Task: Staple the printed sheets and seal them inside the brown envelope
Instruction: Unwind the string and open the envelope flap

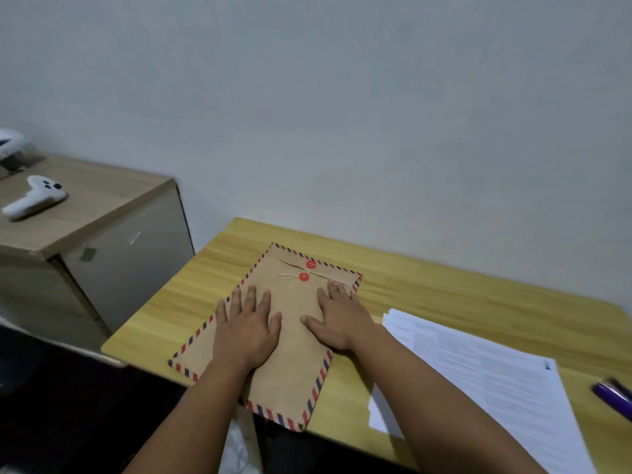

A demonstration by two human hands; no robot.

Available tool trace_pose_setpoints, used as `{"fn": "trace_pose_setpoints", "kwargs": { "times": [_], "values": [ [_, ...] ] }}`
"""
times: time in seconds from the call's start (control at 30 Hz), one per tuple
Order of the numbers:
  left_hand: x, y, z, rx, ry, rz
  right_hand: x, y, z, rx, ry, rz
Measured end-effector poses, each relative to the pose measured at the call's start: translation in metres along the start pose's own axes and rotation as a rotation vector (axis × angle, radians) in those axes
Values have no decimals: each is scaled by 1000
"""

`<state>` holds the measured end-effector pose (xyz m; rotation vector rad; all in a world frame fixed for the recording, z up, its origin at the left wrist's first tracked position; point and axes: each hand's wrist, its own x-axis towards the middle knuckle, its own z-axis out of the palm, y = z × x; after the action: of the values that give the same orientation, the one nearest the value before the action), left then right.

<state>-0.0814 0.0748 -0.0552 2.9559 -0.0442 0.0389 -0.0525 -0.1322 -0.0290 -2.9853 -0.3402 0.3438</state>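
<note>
Both hands are down flat on the brown envelope (294, 336), which lies at an angle on the yellow wooden table (444, 289), its near corner poking just past the table's front edge. The left hand (244, 328) presses on the envelope's left half, fingers straight and spread; the right hand (337, 319) does the same on the right half, thumb reaching inward toward the left thumb without meeting it. Neither hand grips anything: palms down, fingers splayed.

Up at the far end the flap (318, 263) looks folded over, and two red button discs (307, 270) sit close together, one on the flap, one just below it, with a pale string (287, 275) trailing left from the lower one. Whether that string is wound round the buttons is too fine to make out. Red and blue stripes run along the envelope's border.

To the right, the printed sheets (478, 371) lie on the table, fanned slightly, their near end running under the right forearm and out of the bottom of the shot. The text on them is a blur. At the far right edge a purple object (612, 396) is cut off by the frame; what it is, I cannot tell.

Off to the left stands a wooden cabinet (102, 234) with a white controller (34, 198) on top; another white thing (10, 142) behind it is mostly out of view.
</note>
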Motion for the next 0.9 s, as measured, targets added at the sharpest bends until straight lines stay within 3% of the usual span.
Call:
{"fn": "trace_pose_setpoints", "kwargs": {
  "times": [0.3,0.47,0.57,0.7,0.8,0.9],
  "values": [
    [-33,14,-5,-3,-35,-14,-32,-1,-2,38,3,39],
    [3,2,-29,26,159,-26,-6,-12,-27,87,235,17],
    [40,-6,-30,-13,199,13,24,-23,-36,122,276,-59],
    [82,-18,-23,-43,162,161,63,-33,-41,66,189,-70],
    [98,-23,-14,-57,29,298,78,-36,-34,25,180,-83],
    [100,-26,-4,-65,-22,317,77,-37,-28,-54,171,-163]
  ]
}}
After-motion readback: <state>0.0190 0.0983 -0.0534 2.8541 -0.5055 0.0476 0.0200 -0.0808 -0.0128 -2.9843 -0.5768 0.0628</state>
